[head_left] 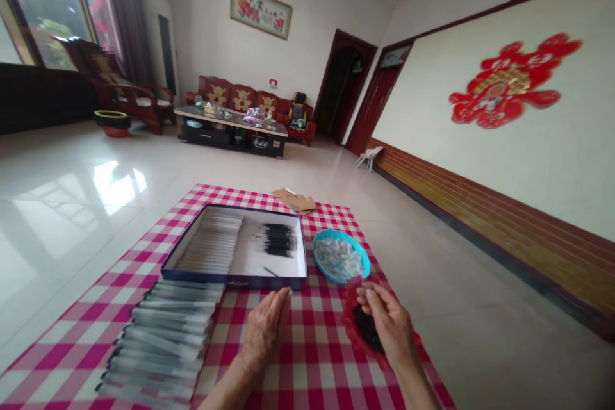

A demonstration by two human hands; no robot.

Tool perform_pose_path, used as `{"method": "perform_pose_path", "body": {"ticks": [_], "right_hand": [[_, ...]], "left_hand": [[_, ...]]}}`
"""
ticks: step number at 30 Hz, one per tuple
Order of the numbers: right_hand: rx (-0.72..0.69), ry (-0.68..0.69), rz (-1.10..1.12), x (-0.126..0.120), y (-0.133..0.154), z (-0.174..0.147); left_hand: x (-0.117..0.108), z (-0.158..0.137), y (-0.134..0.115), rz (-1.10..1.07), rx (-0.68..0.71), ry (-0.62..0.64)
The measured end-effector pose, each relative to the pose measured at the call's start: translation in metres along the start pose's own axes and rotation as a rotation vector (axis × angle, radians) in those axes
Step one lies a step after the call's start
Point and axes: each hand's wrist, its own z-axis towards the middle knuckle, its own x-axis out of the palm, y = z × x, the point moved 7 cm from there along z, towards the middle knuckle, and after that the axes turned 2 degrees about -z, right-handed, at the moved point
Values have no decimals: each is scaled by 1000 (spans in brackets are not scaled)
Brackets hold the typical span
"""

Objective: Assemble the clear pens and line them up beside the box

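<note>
My left hand (266,328) is closed above the checked tablecloth, in front of a shallow box (282,282). A small pale bit shows at its fingertips, too small to name. Over a red scalloped dish (349,328) of small dark pieces (368,330), my right hand (385,315) has thumb and fingers pinched together; what they hold, if anything, is hidden. Inside the box lie a row of whitish tubes (209,243) and a bunch of thin black sticks (280,240). Many pens (161,339), with clear barrels and dark ends, are heaped left of my left hand.
A turquoise bowl (317,262) of small translucent pieces (339,257) stands behind the red dish. Brown cardboard pieces (296,202) lie at the table's far edge. Across the tiled floor are a low table (230,116), a wooden sofa (230,95) and a small white chair (369,155).
</note>
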Motion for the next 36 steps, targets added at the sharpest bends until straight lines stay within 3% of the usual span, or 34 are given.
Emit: {"method": "perform_pose_path", "body": {"ticks": [2,5,7,10,14,17,21,26,31,36], "right_hand": [[-12,0,-23,-1,1,8],[-96,117,-107,32,23,17],[-229,254,-233,76,48,21],[-451,592,-601,164,70,21],[-453,805,-765,247,51,32],[-424,857,-872,277,22,41],[-407,852,-910,289,-1,47],[-404,786,-766,281,6,51],[-360,660,-457,245,32,52],[-294,448,-143,190,48,44]], "left_hand": [[-2,2,-4,-24,-8,-1],[-5,6,-9,-57,-32,-9],[-7,7,-10,-68,-55,-18],[-11,7,-10,-63,-53,-68],[-17,5,-2,-46,-53,-159],[-16,4,6,-67,-118,-175],[-19,9,14,-99,-206,-220],[-29,13,23,-72,-280,-320],[-26,11,24,-129,-279,-295],[-16,9,16,-178,-227,-184]]}}
